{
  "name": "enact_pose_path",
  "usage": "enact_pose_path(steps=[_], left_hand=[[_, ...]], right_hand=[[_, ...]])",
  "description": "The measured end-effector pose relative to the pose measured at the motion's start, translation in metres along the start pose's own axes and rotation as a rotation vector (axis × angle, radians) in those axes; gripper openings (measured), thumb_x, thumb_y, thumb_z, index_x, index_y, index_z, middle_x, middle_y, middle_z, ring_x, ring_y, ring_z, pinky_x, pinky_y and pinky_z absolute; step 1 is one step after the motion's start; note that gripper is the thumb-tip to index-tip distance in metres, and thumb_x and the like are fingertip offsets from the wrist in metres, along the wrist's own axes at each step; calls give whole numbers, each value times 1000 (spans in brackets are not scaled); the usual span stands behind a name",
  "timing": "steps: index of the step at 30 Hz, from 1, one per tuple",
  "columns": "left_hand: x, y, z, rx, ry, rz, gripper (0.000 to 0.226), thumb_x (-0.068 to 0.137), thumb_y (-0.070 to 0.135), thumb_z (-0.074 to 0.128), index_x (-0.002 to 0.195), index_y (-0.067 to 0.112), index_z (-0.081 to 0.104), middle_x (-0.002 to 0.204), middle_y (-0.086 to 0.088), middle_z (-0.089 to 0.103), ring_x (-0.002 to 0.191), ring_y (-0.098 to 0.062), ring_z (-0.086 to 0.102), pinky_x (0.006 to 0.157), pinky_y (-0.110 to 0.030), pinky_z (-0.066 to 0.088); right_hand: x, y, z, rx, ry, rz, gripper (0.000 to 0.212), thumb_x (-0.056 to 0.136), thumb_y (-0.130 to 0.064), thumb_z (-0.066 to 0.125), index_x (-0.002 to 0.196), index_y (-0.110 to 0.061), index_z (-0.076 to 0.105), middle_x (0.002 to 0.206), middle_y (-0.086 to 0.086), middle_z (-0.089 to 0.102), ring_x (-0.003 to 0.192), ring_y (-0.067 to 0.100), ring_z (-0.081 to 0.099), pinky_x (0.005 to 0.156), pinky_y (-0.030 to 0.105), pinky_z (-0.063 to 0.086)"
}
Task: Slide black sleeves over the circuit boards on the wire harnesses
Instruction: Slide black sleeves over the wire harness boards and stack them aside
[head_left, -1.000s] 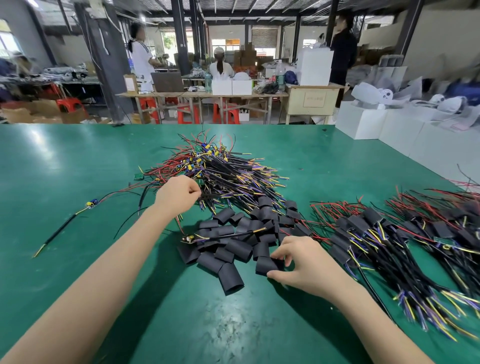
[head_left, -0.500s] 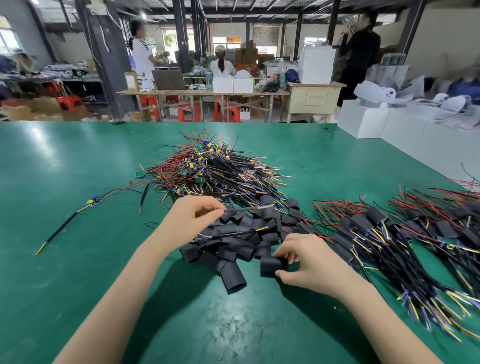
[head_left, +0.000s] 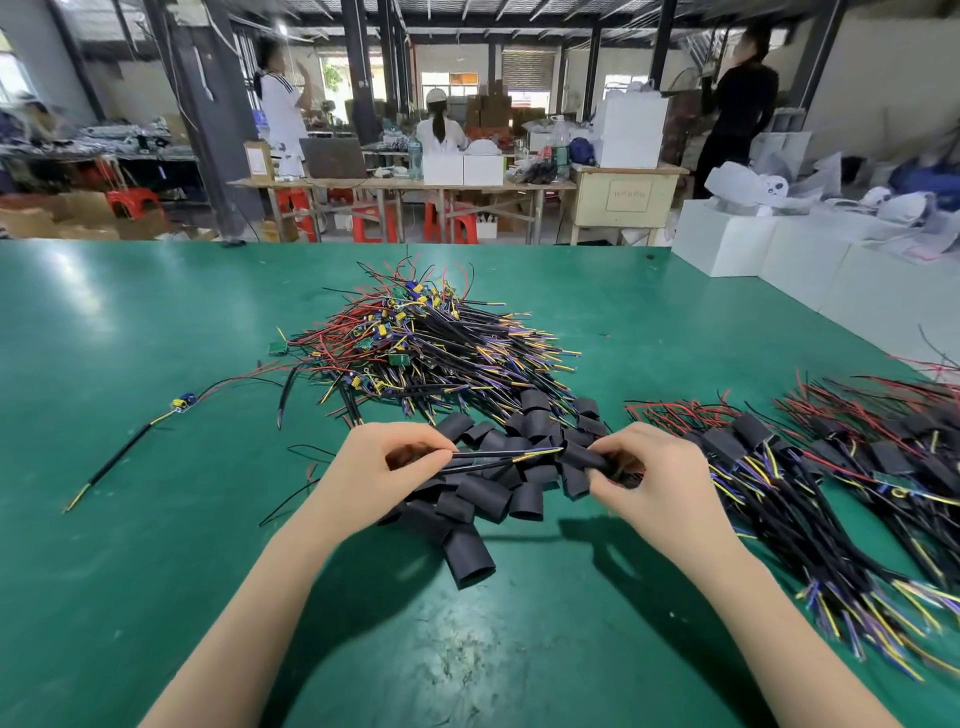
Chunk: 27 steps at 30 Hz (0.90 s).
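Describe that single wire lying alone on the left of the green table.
The stray wire harness lies flat and diagonal on the green table, apart from the main pile. A black sheathed length ends near the viewer in bare yellow tips. At its far end sits a small board with blue and yellow parts, trailing thin red and black leads. No sleeve covers it; nothing touches it.

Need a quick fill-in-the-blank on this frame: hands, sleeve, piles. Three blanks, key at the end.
1. The left hand pinches a wire harness whose wire tips point toward the ____ hand.
2. The right hand holds a ____ sleeve.
3. The loose sleeve pile lies on a ____ table, with the sleeved harnesses to its right.

Missing words: right; black; green
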<state>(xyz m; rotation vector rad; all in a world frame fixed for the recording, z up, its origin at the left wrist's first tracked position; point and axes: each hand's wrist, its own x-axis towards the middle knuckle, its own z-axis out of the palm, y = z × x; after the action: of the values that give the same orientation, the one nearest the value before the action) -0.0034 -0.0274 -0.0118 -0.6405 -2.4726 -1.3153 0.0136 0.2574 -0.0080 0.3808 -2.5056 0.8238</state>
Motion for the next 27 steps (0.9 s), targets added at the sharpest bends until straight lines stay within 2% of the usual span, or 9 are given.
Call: enact_pose_path(steps=[3, 6, 13, 20, 23, 25, 27], left_hand=[[-2, -3, -2, 3, -15, -7, 10, 87, 23, 67, 80, 25, 74, 75, -3, 71, 66, -33, 58, 63, -42, 48], [-3, -3, -2, 26, -24, -11, 14, 89, 14, 69, 81, 24, 74, 78, 1, 72, 70, -32, 61, 66, -43, 50], [-5, -3, -2, 56, -7, -19, 17, 88, 10, 69, 80, 24, 74, 79, 7, 72, 71, -28, 63, 69, -41, 51], [-5, -5, -4, 92, -11, -16, 17, 88, 11, 69, 79, 24, 74, 79, 13, 71, 70, -15, 64, 69, -31, 51], [-5, -6, -5, 96, -14, -20, 20, 89, 13, 68, 77, 29, 72, 77, 16, 70, 66, -16, 61, 65, -27, 47], [-5, -7, -6, 87, -18, -32, 20, 90, 15, 68, 78, 30, 72, 75, 15, 70, 64, -18, 59, 63, -29, 46], [-5, -6, -6, 69, -23, -40, 21, 90, 15, 67, 77, 31, 72, 73, 15, 69, 60, -12, 56, 61, -29, 45]], right_hand=[[-1, 0, 0, 21, -22, -30, 19, 68, -11, 76, 83, -21, 72, 78, -8, 62, 67, 9, 58, 66, 26, 49], [-3, -2, 0, 0, -42, -99, 19, 69, -12, 76, 86, -19, 71, 81, -8, 63, 72, 14, 59, 70, 31, 49], [-2, -3, -3, -79, -16, -139, 22, 69, -18, 79, 88, -22, 71, 84, -14, 65, 80, 10, 59, 78, 38, 44], [-1, -1, -2, -19, -18, -165, 26, 68, -16, 82, 89, -25, 69, 84, -18, 64, 76, -8, 46, 78, 21, 32], [-1, 0, -2, 2, -33, -170, 27, 68, -16, 82, 90, -26, 70, 85, -18, 65, 79, -6, 51, 83, 17, 31], [-1, 0, -3, 11, -40, -179, 28, 68, -15, 82, 91, -26, 70, 85, -17, 65, 82, -4, 55, 85, 17, 31], [-1, 0, -3, 34, -34, -180, 29, 68, -14, 83, 90, -27, 69, 85, -17, 65, 81, -6, 54, 84, 15, 30]])
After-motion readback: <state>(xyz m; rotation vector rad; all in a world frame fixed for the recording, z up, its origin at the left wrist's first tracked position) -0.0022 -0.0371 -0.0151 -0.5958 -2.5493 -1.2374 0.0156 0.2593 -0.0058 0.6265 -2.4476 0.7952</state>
